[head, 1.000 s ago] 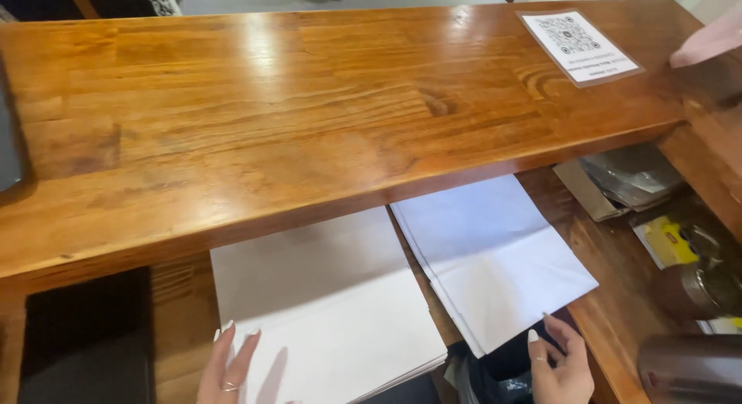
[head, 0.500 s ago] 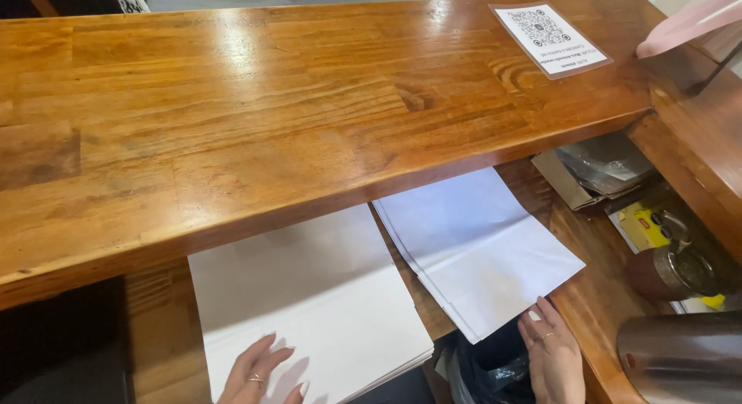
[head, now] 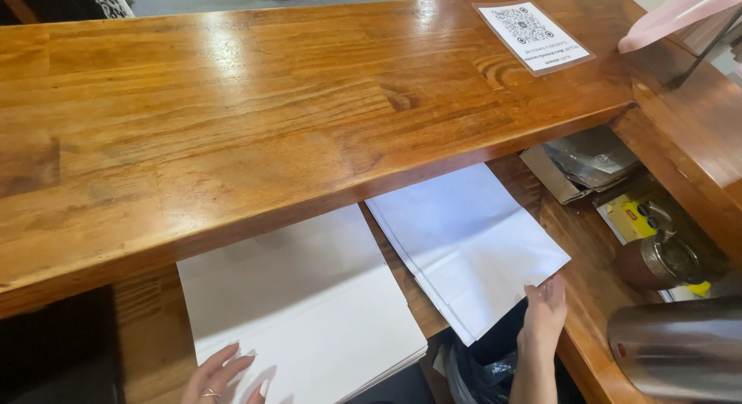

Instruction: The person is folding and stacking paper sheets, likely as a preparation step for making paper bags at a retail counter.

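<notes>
Head view: a long wooden table (head: 232, 126) runs across the top, with a lower shelf (head: 572, 234) under its front edge where the work is.
Left hand (head: 224, 377): fingers spread and open, lying flat on the near edge of the left stack of white paper (head: 301, 311); it grips nothing.
Right hand (head: 545, 315): fingers straight and together, fingertips touching the near right corner of the right stack of white paper (head: 471, 242); not closed on it.
Where the paper is: both stacks lie on the lower shelf, side by side with a narrow strip of wood between them, their far ends tucked under the table edge.
Step in hand: it looks like squaring or steadying the two stacks, one hand to each.
Next move calls for: probably a light, flat push at edge and corner so the sheets do not fan out.
Count: two paper stacks, two hands, one printed card (head: 532, 35) on the table, one brown pot (head: 657, 261), one steel jug (head: 680, 350).
</notes>
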